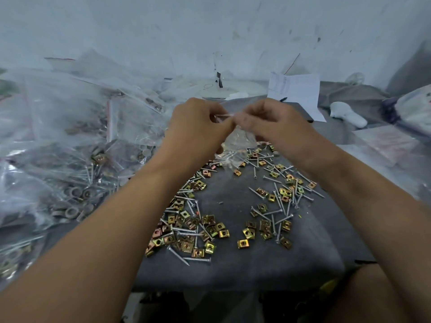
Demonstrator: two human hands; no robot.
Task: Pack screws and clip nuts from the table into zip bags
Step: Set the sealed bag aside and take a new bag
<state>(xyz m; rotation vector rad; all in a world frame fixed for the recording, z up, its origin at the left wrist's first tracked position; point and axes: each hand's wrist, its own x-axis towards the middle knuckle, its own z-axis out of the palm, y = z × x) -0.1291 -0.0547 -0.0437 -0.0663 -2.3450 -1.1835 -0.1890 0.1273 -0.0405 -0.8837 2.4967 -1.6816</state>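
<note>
Both hands are up off the table, pinching the top edge of a small clear bag (235,138). The left hand (198,127) has its fingers curled onto the strip at one end and the right hand (268,122) nips it at the other, knuckles toward the camera. My guess is they're pressing the zip shut or just about to: holding it by the top lets the load hang at the bottom so nothing spills. There's some hardware inside, but it's too blurry to count.

Both forearms reach in from the lower corners, wrists raised and nearly meeting in the middle.

Right under the bag, loose screws (282,206) and brass-coloured clip nuts (186,231) are scattered over the grey mat (233,271), so plenty left to pack. To the left sits a big heap of filled bags (70,148). A sheet of paper (296,92) stands at the back.
</note>
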